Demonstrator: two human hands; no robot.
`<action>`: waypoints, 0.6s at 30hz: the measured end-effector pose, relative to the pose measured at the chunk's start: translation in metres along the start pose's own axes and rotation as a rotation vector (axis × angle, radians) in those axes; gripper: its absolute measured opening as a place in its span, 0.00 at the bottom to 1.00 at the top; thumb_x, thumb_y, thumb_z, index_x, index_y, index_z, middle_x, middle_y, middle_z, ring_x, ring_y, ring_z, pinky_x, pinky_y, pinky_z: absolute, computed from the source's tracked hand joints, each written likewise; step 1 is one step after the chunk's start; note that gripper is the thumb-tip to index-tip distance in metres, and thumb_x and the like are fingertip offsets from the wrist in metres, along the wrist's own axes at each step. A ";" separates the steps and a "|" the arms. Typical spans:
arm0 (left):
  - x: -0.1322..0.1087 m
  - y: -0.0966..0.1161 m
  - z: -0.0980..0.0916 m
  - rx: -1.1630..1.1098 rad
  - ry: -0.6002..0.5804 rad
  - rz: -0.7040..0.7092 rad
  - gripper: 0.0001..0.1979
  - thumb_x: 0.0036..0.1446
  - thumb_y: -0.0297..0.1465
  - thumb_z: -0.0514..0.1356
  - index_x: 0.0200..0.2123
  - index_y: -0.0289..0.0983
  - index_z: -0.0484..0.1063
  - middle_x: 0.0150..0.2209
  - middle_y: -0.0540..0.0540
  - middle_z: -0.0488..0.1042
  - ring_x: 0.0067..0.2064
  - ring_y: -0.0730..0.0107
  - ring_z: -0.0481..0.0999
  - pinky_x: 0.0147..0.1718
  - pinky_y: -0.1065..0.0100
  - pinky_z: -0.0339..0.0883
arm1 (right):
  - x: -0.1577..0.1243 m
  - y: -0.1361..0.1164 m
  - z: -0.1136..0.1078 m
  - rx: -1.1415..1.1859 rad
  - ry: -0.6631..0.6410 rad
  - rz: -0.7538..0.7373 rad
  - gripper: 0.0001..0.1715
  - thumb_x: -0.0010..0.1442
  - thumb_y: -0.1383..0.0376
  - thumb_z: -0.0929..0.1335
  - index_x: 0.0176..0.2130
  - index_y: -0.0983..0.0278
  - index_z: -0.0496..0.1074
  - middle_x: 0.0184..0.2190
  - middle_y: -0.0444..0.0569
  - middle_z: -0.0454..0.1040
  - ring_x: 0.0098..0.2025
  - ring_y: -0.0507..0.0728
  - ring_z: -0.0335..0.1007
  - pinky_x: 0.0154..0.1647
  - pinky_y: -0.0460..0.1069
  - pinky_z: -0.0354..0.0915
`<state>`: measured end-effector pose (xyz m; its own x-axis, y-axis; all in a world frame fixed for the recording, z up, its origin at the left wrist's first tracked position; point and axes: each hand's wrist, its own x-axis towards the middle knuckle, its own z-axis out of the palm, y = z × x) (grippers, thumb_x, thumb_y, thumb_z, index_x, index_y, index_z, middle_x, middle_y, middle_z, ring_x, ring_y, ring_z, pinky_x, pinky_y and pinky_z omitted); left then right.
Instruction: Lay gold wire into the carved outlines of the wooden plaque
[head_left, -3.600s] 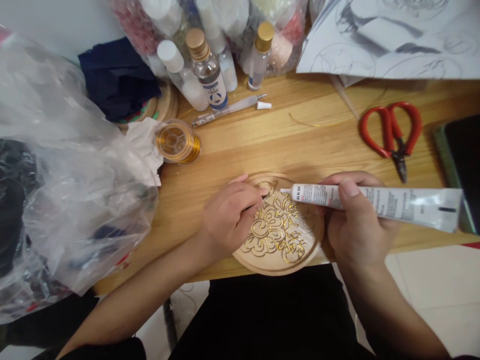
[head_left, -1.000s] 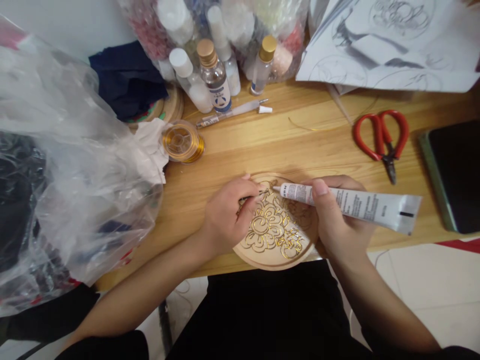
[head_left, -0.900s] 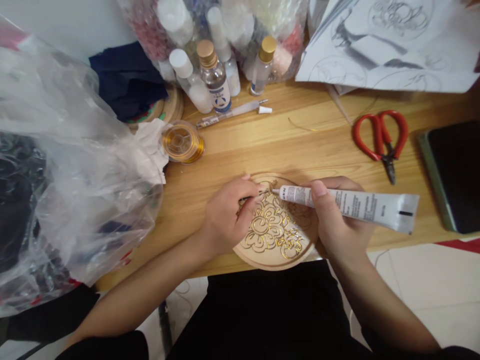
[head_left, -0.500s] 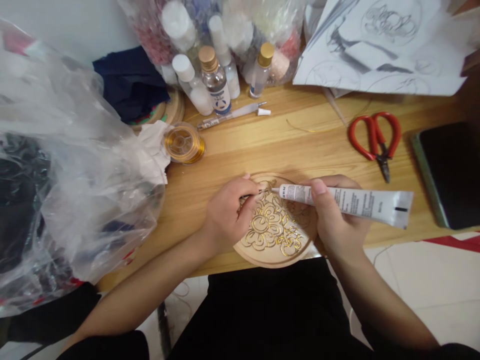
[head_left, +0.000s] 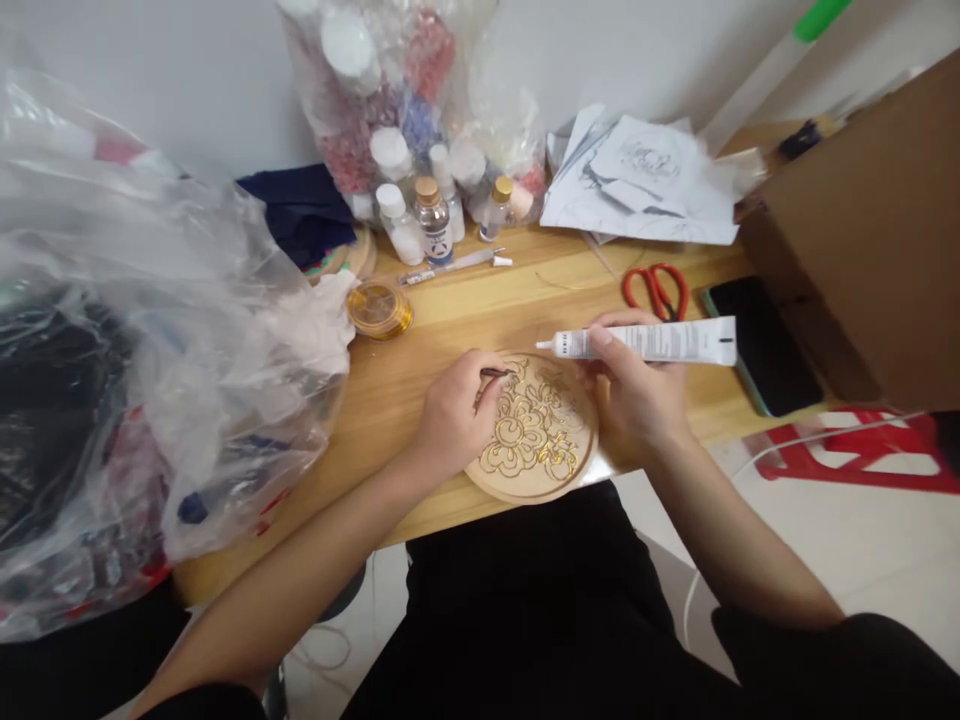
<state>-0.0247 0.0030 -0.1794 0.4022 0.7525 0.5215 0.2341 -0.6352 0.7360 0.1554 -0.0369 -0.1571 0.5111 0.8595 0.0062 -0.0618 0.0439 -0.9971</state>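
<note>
While right grip (head_left: 645, 385) clasps tube (head_left: 660, 345), left grip (head_left: 456, 410) pinches dark tool (head_left: 493, 373); spool (head_left: 373, 303) holds gold wire (head_left: 403, 319), labelled bottle (head_left: 437, 236) apparently liquid (head_left: 433, 216).

- A smartphone (head_left: 780, 360) lies face up, screen dark, on the wooden tabletop (head_left: 465, 325).
- A brown cardboard box (head_left: 862, 240) stands just beyond it.
- Paper sheets (head_left: 645, 175) bearing line drawings lie stacked near the wall (head_left: 600, 50).
- A white rod (head_left: 761, 85) with a green end slants at upper right.
- A copper-capped bottle (head_left: 436, 238) with a white-and-blue label stands between a white-capped bottle (head_left: 401, 228) and a gold-capped bottle (head_left: 494, 215).
- A pen (head_left: 457, 265) lies before them.
- Navy cloth (head_left: 300, 205) sits to their left.
- A large translucent plastic bag (head_left: 225, 290) bulges across the left side.
</note>
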 end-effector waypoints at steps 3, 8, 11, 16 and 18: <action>0.001 0.002 0.000 0.007 0.009 0.000 0.08 0.59 0.22 0.58 0.41 0.38 0.67 0.35 0.50 0.75 0.37 0.73 0.77 0.37 0.71 0.72 | 0.000 0.004 0.004 -0.100 0.002 -0.045 0.09 0.49 0.63 0.72 0.29 0.61 0.68 0.21 0.37 0.65 0.19 0.48 0.61 0.18 0.44 0.59; 0.002 0.003 0.000 0.016 0.000 -0.022 0.08 0.60 0.22 0.58 0.41 0.39 0.67 0.36 0.49 0.76 0.39 0.72 0.78 0.39 0.69 0.73 | -0.003 0.015 0.006 -0.224 0.041 -0.107 0.04 0.48 0.68 0.70 0.26 0.62 0.69 0.21 0.39 0.66 0.24 0.50 0.64 0.25 0.47 0.63; 0.002 0.002 0.001 0.011 -0.013 -0.045 0.08 0.59 0.22 0.59 0.40 0.38 0.68 0.35 0.49 0.76 0.40 0.70 0.78 0.43 0.67 0.74 | -0.005 0.019 0.004 -0.257 0.034 -0.117 0.04 0.50 0.67 0.71 0.27 0.62 0.70 0.23 0.39 0.67 0.25 0.50 0.64 0.26 0.47 0.63; 0.002 0.001 0.001 0.000 -0.034 -0.046 0.09 0.58 0.20 0.58 0.40 0.38 0.67 0.36 0.49 0.76 0.42 0.71 0.79 0.51 0.63 0.73 | -0.006 0.018 0.003 -0.300 -0.017 -0.111 0.05 0.54 0.65 0.71 0.28 0.60 0.71 0.23 0.40 0.68 0.23 0.50 0.63 0.23 0.47 0.60; 0.003 0.001 0.000 -0.010 -0.037 -0.047 0.09 0.58 0.20 0.58 0.40 0.38 0.67 0.36 0.49 0.76 0.42 0.71 0.79 0.52 0.62 0.73 | -0.006 0.016 0.004 -0.318 -0.030 -0.131 0.05 0.54 0.65 0.71 0.28 0.59 0.71 0.22 0.41 0.69 0.23 0.51 0.63 0.22 0.47 0.60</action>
<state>-0.0228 0.0042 -0.1771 0.4235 0.7743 0.4703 0.2443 -0.5975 0.7637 0.1480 -0.0390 -0.1731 0.4713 0.8719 0.1331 0.2755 -0.0022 -0.9613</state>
